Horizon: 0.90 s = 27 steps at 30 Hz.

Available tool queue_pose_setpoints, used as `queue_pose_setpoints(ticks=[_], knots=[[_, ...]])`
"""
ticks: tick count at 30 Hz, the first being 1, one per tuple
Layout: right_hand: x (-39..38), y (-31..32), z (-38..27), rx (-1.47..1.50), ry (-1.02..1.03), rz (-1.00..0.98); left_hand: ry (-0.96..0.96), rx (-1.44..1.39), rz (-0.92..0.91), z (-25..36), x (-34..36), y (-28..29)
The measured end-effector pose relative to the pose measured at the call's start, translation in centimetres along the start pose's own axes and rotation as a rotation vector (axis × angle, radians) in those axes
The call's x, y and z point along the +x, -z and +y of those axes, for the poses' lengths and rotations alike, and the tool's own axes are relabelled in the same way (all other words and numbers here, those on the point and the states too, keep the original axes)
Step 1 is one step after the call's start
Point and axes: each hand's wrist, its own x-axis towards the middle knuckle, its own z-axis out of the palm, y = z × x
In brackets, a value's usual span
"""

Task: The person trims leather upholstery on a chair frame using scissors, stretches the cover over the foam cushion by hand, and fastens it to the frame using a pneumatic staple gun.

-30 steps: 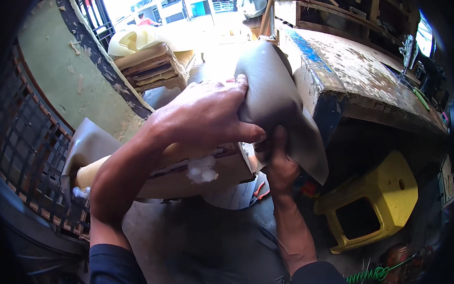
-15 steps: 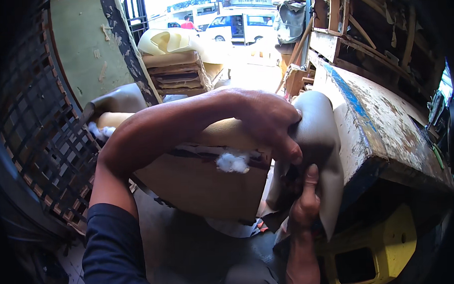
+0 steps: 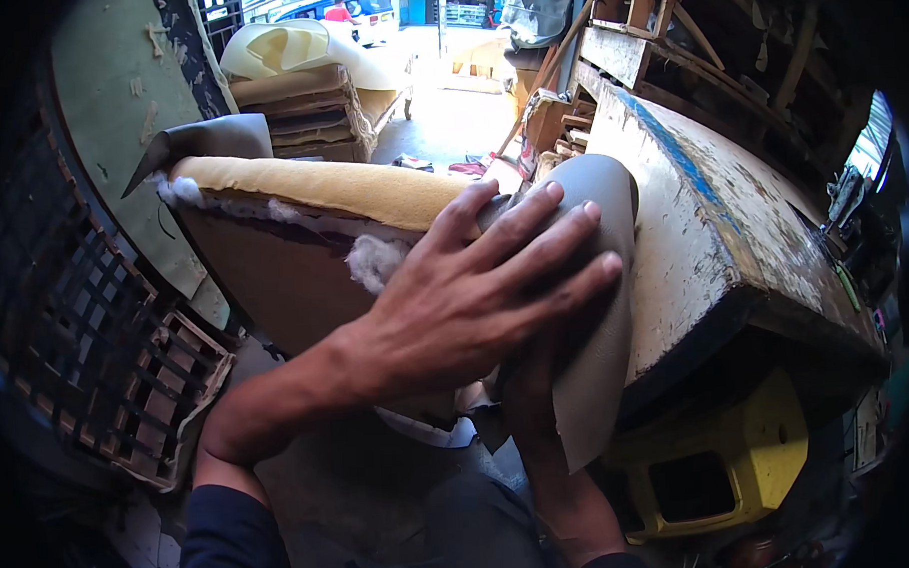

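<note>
A padded panel (image 3: 274,265), perhaps a seat back, stands tilted before me, with yellow foam (image 3: 311,187) along its top edge. Tufts of white stuffing (image 3: 377,262) poke out below the foam. Grey vinyl cover (image 3: 601,309) wraps the panel's right end and hangs down in a loose flap. My left hand (image 3: 475,283) lies across the vinyl and the end of the foam, fingers stretched and spread. From below, my right forearm (image 3: 556,471) reaches up behind the flap; my right hand's fingers are hidden by the vinyl and my left hand.
A worn, paint-flaked wooden box (image 3: 712,205) stands close on the right, above a yellow frame-like piece (image 3: 751,464). To the left leans a webbed seat frame (image 3: 138,395). Stacked cushions (image 3: 309,119) stand at the back, near the bright street opening.
My left hand has gone from gripping at the vinyl to lying spread over it. My right hand has slipped behind the flap. The view has shifted, showing more foam.
</note>
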Motion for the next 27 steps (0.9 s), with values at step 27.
queue_pose_setpoints(ticks=[27], knots=[[-14.8, 10.7, 9.4, -0.892, -0.107, -0.133, -0.016, 0.021, 0.518, 1.3, -2.1, -3.5]])
